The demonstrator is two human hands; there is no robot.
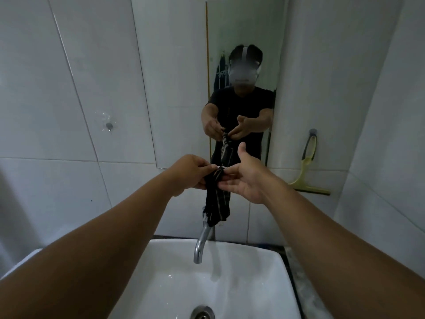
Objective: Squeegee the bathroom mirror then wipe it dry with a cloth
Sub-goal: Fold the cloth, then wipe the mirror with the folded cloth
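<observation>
Wiping step: about to begin, by my judgement
Left hand: fingers pinched on dark cloth above sink
Right hand: open, fingertips touching cloth
Squeegee: hung beside mirror
Next: bunch cloth, lift to glass

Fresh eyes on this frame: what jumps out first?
Two bare forearms reach up the middle; the left hand pinches a dark striped cloth that hangs above the faucet, while the right hand is open beside it. Behind, the narrow mirror reflects the person, and a yellow-green squeegee hangs from a wall hook on the right.
</observation>
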